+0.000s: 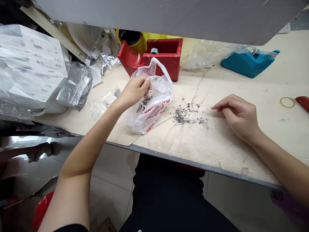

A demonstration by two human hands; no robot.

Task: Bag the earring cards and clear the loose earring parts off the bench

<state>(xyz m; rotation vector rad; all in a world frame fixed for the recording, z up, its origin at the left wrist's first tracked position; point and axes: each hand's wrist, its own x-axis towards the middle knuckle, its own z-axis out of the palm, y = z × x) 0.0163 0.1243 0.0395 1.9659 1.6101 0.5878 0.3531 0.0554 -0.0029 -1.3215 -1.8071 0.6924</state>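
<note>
**One side pinching, the other at rest**

The hands are well apart. The left hand bunches its fingertips at the mouth of a white plastic carrier bag, holding something too small to tell. Small metal parts lie scattered on the desk between the hands, just beside the bag. The right hand rests, half-curled, beside them.

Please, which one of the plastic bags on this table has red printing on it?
The white carrier bag at the left hand. The others, like the clear zip bag, show no red print.
</note>
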